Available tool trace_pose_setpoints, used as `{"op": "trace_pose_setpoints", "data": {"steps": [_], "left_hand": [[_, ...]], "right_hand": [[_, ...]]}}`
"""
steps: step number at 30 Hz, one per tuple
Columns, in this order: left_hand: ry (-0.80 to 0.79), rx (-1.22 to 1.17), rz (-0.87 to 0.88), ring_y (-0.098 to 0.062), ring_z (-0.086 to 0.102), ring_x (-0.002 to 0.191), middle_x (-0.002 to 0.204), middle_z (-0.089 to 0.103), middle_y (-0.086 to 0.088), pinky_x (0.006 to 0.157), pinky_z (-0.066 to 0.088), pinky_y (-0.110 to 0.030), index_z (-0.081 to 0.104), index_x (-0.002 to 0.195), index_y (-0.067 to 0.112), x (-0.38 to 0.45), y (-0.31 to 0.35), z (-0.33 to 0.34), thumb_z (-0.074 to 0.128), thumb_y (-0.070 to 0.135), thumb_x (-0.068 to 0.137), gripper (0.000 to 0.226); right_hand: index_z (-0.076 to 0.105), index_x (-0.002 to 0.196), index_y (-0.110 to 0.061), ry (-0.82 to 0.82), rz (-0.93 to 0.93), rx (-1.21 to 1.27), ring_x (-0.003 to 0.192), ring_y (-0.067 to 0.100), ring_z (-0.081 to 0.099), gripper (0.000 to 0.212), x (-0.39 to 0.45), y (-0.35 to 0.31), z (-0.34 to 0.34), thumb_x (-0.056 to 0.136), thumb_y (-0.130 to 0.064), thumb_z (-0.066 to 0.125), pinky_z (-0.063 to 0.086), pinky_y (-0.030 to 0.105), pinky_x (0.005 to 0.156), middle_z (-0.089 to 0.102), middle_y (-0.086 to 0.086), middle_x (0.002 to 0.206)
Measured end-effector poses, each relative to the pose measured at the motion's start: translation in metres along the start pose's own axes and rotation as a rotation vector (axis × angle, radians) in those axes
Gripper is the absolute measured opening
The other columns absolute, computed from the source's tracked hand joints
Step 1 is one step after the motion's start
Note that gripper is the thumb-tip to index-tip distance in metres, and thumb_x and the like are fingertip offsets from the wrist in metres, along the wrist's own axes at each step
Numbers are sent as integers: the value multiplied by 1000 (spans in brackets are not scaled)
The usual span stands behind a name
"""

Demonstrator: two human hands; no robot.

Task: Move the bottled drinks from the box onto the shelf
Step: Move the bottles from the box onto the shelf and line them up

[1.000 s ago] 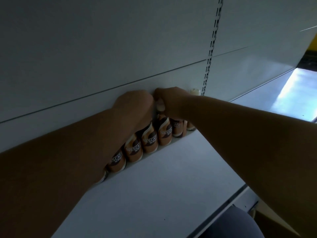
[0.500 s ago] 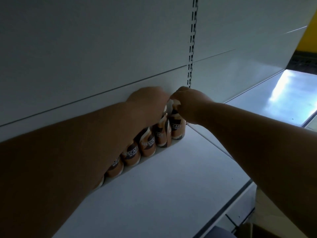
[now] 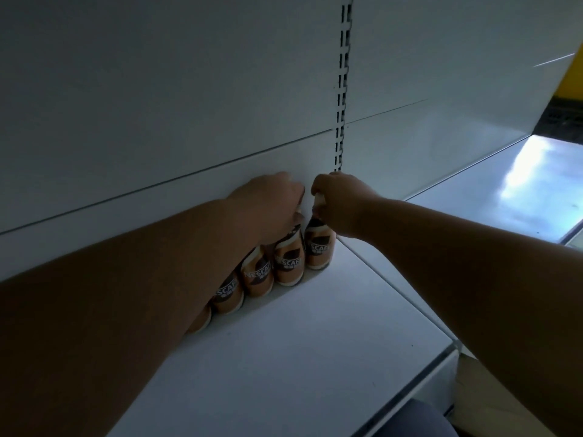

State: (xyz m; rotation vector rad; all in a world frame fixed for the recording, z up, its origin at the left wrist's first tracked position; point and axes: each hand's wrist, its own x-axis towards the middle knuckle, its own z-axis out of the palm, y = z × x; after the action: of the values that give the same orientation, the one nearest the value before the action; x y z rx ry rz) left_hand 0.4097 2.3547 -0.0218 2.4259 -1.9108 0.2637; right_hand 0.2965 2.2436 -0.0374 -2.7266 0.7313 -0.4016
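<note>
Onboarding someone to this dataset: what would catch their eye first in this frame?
Two bare forearms reach in, meeting at the back of a white shelf. There the left hand and the right hand each grip the top of a brown Nescafe bottle, the second-from-right bottle and the rightmost bottle. These end a row of bottles against the back panel, beside a slotted upright.

a row of bottles [image 3: 257, 274] stands on the shelf [image 3: 299, 357] against the back panel [image 3: 157, 105], running from under your left forearm rightward to the slotted upright [image 3: 342, 89]. your left hand [image 3: 271, 206] sits atop the second bottle from the right, your right hand [image 3: 340, 203] atop the end bottle [image 3: 318, 250], just beside it.
</note>
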Motion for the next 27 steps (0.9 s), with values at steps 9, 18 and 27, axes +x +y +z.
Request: {"op": "trace_pose_setpoints", "data": {"steps": [9, 18, 27], "left_hand": [[16, 68, -105, -14, 39, 61, 71, 28, 8, 54, 29, -30, 40, 82, 23, 6, 3, 5, 53, 44, 89, 25], [-47, 64, -83, -21, 50, 77, 92, 57, -7, 66, 38, -32, 51, 87, 16, 2, 11, -2, 63, 29, 87, 17], [-34, 22, -133, -26, 59, 84, 95, 62, -8, 68, 42, -33, 63, 99, 11, -1, 8, -5, 59, 26, 89, 19]], "right_hand": [[56, 111, -22, -48, -15, -20, 69, 11, 48, 21, 3, 0, -4, 90, -16, 55, 35, 20, 50, 48, -4, 81], [55, 120, -11, 22, -58, -64, 88, 21, 55, 30, 0, -4, 3, 91, -21, 55, 40, 27, 70, 61, 10, 105], [53, 122, -18, -13, -107, -106, 89, 23, 54, 35, 14, -6, 6, 88, -14, 57, 41, 28, 66, 52, 9, 108]]}}
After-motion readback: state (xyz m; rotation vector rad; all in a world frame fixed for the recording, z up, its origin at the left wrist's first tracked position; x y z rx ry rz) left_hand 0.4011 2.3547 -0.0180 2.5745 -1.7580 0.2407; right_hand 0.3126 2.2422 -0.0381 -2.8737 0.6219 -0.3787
